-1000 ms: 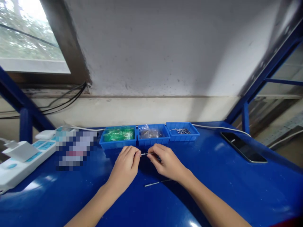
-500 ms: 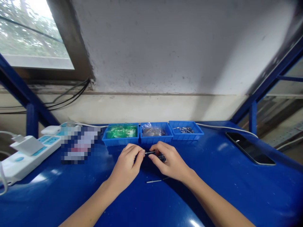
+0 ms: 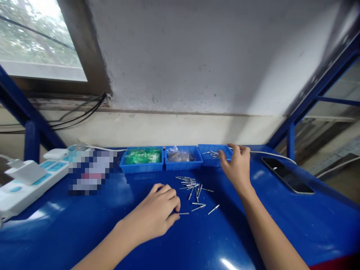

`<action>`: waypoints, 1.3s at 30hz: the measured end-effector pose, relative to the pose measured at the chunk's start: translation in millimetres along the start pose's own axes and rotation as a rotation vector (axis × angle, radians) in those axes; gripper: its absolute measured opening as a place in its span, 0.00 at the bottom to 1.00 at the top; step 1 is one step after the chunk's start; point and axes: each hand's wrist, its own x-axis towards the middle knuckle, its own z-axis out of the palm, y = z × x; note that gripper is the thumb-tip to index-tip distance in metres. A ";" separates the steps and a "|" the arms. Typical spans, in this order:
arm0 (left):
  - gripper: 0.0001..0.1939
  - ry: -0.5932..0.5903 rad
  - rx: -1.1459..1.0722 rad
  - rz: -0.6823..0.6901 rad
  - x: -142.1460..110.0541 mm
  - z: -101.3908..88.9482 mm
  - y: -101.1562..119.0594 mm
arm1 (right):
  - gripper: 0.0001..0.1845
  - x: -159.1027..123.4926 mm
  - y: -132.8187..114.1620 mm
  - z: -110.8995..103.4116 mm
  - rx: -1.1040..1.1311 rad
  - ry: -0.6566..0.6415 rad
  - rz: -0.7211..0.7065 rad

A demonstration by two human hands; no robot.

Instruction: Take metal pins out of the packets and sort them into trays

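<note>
Low over the blue table, my left hand has its fingers curled. A thin pin of a rivet sticks out from between its thumb and fingertips; the rest of that rivet is hidden. My right hand is at the right-hand blue bin, thumb and fingers apart over its right end. Metal rivets lie in this bin, and whether the fingers touch any is hidden. Between my hands, a loose pile of silver rivets is spread on the table, with a few strays nearer me.
A blue bin with green plastic bags and another bin with clear bags stand beside the rivet bin. At left are a white power strip with plugs and a blurred-out item. A phone lies at right.
My right hand has moved right and away to the right bin, uncovering the rivet pile. My left hand has come nearer and down to a stray rivet. The rivet between both hands is no longer seen there.
</note>
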 end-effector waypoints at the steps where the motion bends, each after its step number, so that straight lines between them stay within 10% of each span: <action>1: 0.03 0.002 0.004 -0.005 0.7 1.3 -1.6 | 0.19 -3.0 -5.8 -0.4 0.033 -0.026 -0.025; 11: 0.07 0.301 -0.134 -0.294 10.5 2.3 -27.4 | 0.05 -58.5 -89.9 -4.0 0.546 -0.738 -0.566; 34: 0.15 0.370 -0.149 -0.294 12.8 3.7 -20.0 | 0.11 -45.0 -80.6 -6.4 0.476 -0.582 -0.590; 39: 0.21 0.182 -0.038 -0.191 29.0 21.4 -8.9 | 0.16 -5.7 -38.7 -2.9 0.139 -0.240 -0.192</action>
